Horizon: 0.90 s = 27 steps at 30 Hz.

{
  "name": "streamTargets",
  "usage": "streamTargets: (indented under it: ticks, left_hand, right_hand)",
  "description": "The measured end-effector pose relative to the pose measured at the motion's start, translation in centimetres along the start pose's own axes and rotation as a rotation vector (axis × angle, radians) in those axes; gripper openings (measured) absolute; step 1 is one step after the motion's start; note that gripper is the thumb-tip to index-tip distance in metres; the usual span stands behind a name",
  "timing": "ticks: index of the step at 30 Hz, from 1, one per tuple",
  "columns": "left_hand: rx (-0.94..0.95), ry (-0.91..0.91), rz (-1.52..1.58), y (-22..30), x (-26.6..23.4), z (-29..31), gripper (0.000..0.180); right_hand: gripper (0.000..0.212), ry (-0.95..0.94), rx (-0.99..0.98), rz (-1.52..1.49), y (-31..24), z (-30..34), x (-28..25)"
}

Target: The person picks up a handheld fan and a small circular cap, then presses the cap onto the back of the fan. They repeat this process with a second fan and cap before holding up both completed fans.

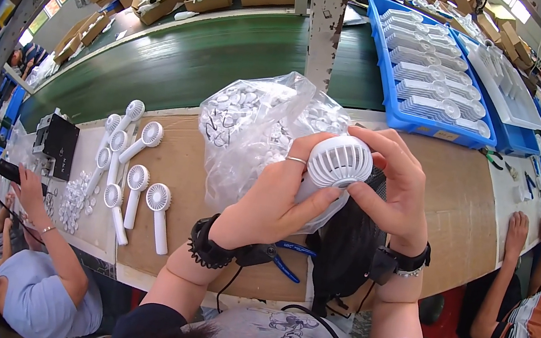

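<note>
Far left, a co-worker (45, 296) in light blue holds a black tool (8, 170). Next, a black box (57, 145) on the bench, small white parts (75, 199) heaped near it, then a cluster of white handheld fans (137, 178), lying flat. Clear plastic bag (244, 112) of small white pieces sits left of and behind your hands. Your left hand (270, 197) is closed around the left side of a white fan head (340, 162), grille up, raised over the bench in front of you. Blue-handled pliers (287, 270) lie below. Your right hand (398, 192) grips its right side, thumb at the lower edge. Blue tray (410, 125) of white parts stands behind, to the right.
</note>
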<state>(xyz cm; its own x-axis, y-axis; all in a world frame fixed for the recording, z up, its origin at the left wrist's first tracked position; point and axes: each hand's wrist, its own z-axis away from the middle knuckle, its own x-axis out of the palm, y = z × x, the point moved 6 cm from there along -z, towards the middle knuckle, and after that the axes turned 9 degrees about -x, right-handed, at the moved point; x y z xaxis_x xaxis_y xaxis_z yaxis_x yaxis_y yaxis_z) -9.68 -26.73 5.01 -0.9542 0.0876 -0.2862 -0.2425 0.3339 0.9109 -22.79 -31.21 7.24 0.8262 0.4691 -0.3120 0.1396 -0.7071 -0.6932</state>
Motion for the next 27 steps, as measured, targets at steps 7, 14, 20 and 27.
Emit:
streamTargets:
  ticks: [7, 14, 20, 27]
  left_hand:
    - [-0.012, 0.008, -0.011, 0.2, -0.1, 0.1, 0.054]
    - [-0.286, -0.042, 0.317, -0.7, 0.0, 0.5, 0.053]
    - [-0.309, -0.008, 0.299, -0.5, -0.4, 0.8, 0.05]
    - [-0.236, 0.009, 0.074, -0.1, -0.7, 0.9, 0.05]
  right_hand:
    - [0.049, 0.039, -0.007, -0.011, 0.1, -0.1, 0.1]
    - [0.037, 0.183, -0.309, 0.451, -2.0, 0.0, -0.2]
    - [0.031, 0.157, -0.476, 0.472, -3.0, 0.5, 1.3]
    - [0.034, 0.13, -0.535, 0.494, -3.0, 1.1, 1.9]
